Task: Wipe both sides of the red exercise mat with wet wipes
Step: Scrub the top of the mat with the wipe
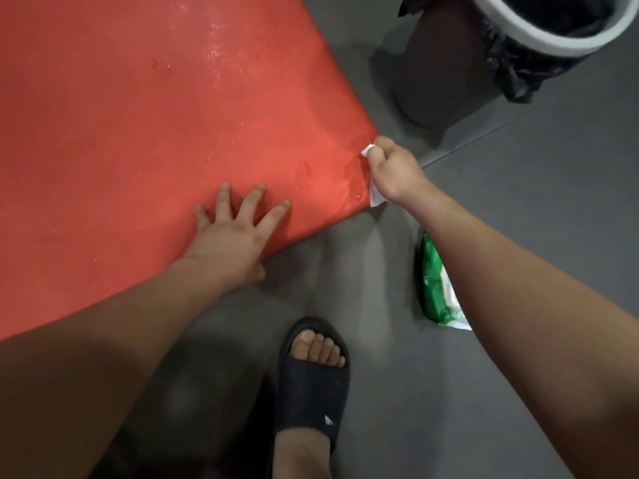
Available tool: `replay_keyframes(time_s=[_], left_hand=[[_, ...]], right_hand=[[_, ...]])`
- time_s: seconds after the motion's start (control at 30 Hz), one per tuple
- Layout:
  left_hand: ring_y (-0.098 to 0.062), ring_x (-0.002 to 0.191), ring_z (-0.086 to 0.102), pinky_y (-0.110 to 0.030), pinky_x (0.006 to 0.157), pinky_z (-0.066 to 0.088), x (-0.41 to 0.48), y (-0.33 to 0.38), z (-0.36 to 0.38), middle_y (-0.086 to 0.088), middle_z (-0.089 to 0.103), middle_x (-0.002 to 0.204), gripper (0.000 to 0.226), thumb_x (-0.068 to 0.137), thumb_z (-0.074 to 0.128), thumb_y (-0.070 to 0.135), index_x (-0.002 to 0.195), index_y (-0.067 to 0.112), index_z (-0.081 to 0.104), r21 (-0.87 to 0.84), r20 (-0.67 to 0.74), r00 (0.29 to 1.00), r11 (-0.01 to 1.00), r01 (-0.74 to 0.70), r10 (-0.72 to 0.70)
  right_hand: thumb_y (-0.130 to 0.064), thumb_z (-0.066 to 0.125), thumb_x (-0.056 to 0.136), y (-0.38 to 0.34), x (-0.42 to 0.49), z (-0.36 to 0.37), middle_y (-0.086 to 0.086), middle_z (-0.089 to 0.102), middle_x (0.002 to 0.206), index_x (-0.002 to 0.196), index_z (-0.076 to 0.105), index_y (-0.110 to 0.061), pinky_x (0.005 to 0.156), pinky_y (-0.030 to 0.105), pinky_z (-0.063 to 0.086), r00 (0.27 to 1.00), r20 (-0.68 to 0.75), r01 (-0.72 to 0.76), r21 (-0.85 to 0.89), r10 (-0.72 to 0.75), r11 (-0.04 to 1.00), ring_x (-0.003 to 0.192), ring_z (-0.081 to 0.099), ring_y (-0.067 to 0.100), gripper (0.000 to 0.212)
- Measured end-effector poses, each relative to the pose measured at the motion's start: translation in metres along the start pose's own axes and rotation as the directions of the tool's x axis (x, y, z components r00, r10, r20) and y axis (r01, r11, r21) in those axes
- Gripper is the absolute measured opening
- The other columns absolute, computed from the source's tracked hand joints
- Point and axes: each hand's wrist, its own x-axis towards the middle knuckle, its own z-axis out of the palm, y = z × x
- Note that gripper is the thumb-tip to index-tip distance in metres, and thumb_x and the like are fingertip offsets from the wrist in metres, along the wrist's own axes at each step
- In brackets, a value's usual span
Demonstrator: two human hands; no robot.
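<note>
Flat red foam exercise mat [145, 115] on grey floor. Left hand [235, 233] flat, fingers spread, pins mat. Right hand [390, 171] clenches crumpled white wet wipe [375, 198] at corner. Advice: keep mat pinned, stroke outward past edge.

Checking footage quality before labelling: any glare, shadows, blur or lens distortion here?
Head view: wet glints shine on the red mat toward its far edge and beside the right hand, which grips the wet wipe. Soft shadows fall on the grey floor near the left hand. The wide lens swells both forearms and tilts the bin. The picture is slightly soft overall, and the green wipes pack looks smeared.
</note>
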Motion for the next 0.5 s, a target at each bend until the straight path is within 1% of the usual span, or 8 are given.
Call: replay_keyframes(time_s=[0.1,0.17,0.23,0.33,0.43,0.5], left_hand=[[-0.052,0.151,-0.004,-0.073,0.115,0.020,-0.012,0.003,0.003,0.001,-0.018,0.165,0.115,0.082,0.075,0.035,0.157,0.046,-0.011,0.005,0.005,1.000,1.000,-0.013,0.013],[-0.052,0.151,-0.003,-0.073,0.116,0.021,-0.023,0.008,0.008,0.001,-0.017,0.165,0.112,0.083,0.072,0.033,0.156,0.046,-0.011,0.027,0.006,1.000,0.999,-0.030,0.030],[-0.051,0.151,-0.004,-0.072,0.117,0.019,-0.033,0.013,0.016,0.001,-0.018,0.165,0.110,0.084,0.070,0.032,0.156,0.046,-0.012,0.043,0.022,0.999,0.998,-0.035,0.034],[-0.053,0.151,-0.005,-0.073,0.116,0.019,-0.042,0.019,0.028,-0.001,-0.019,0.166,0.110,0.085,0.070,0.033,0.156,0.046,-0.013,0.076,0.026,0.998,0.996,-0.054,0.052],[-0.051,0.150,-0.002,-0.071,0.115,0.023,-0.036,0.018,0.030,0.000,-0.016,0.167,0.110,0.085,0.072,0.040,0.156,0.047,-0.011,0.096,0.022,0.998,0.994,-0.055,0.053],[-0.047,0.149,0.006,-0.066,0.112,0.031,-0.028,0.015,0.024,0.001,-0.009,0.166,0.108,0.082,0.072,0.053,0.156,0.050,-0.006,0.110,0.016,0.998,0.991,-0.070,0.069]], right_hand=[[-0.034,0.038,0.101,0.008,-0.016,-0.002,0.015,0.063,0.103,0.078,0.042,-0.021,0.085,0.035,0.040,1.000,-0.004,0.003,0.032,-0.003,0.999,0.108,0.053,0.033,0.027],[-0.034,0.040,0.100,0.020,-0.028,0.002,0.017,0.064,0.103,0.078,0.044,-0.020,0.086,0.035,0.042,1.000,0.007,0.000,0.071,-0.001,0.997,0.106,0.055,0.033,0.026],[-0.036,0.041,0.098,0.035,-0.040,0.008,0.019,0.064,0.105,0.087,0.048,-0.016,0.089,0.037,0.045,1.000,0.027,-0.005,0.099,0.002,0.995,0.104,0.056,0.033,0.025],[-0.045,0.036,0.093,0.053,-0.050,0.016,0.022,0.062,0.107,0.099,0.051,-0.014,0.097,0.041,0.044,0.999,0.040,-0.011,0.105,0.007,0.994,0.110,0.054,0.036,0.035],[-0.038,0.037,0.102,0.051,-0.049,0.015,0.027,0.053,0.116,0.109,0.053,-0.016,0.098,0.034,0.036,0.997,0.060,-0.057,0.070,0.053,0.996,0.123,0.046,0.034,0.029],[-0.035,0.039,0.104,0.048,-0.045,0.011,0.028,0.047,0.124,0.115,0.056,-0.012,0.103,0.032,0.032,0.997,0.050,-0.066,0.029,0.064,0.997,0.129,0.041,0.034,0.031]])
